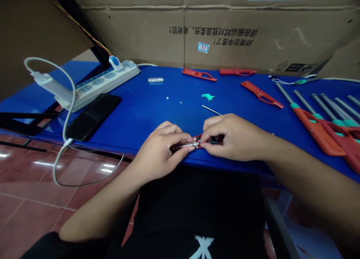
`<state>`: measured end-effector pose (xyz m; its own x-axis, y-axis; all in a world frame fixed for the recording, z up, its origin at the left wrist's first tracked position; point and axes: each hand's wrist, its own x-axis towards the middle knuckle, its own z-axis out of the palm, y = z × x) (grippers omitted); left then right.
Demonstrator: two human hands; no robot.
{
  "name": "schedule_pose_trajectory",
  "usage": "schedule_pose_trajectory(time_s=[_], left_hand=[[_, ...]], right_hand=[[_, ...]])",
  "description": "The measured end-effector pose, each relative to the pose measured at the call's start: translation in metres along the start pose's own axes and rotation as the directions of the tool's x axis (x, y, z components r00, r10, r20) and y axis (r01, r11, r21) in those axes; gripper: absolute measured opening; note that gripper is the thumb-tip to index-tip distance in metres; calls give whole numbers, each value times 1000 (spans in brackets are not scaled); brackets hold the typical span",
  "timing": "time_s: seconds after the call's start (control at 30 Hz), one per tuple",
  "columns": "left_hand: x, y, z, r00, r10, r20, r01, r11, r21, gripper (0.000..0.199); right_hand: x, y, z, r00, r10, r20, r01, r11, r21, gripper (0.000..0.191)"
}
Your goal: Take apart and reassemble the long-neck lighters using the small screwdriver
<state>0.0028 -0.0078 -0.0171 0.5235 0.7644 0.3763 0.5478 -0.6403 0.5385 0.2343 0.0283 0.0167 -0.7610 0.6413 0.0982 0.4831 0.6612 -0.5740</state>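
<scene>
My left hand (161, 150) is closed, thumb and fingers pinching a clear fuel tank (185, 145) with a whitish valve end. My right hand (234, 137) is closed too, its thumb and fingertips meeting at that valve end. What the right fingertips hold is mostly hidden; a dark strip shows below the palm. Under both hands, near the table's front edge, lies a red lighter shell (198, 136), largely covered by the fingers. Just beyond the right hand rests a thin metal rod (211, 109). Farther back are a green trigger (207, 97) and another clear tank (155, 80).
Red shell halves (199, 74) lie toward the back of the blue table (135, 105). Several assembled lighters (317, 127) with metal tubes are at right. A power strip (98, 82), white cable and black phone (93, 116) occupy the left. A cardboard box (140, 33) stands behind.
</scene>
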Motion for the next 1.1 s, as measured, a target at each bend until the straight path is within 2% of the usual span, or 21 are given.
schedule_pose_trajectory(time_s=[0.4, 0.9, 1.1], left_hand=[[0, 1, 0, 1000, -4, 9, 4, 1000, 10, 15], [-3, 1, 1, 1000, -21, -8, 21, 1000, 13, 13], [-3, 0, 3, 998, -35, -51, 37, 999, 32, 13]], right_hand=[[-1, 2, 1, 999, -42, -13, 42, 999, 3, 17], [1, 3, 7, 999, -17, -30, 17, 1000, -5, 15], [1, 3, 1, 998, 19, -58, -21, 999, -29, 13]])
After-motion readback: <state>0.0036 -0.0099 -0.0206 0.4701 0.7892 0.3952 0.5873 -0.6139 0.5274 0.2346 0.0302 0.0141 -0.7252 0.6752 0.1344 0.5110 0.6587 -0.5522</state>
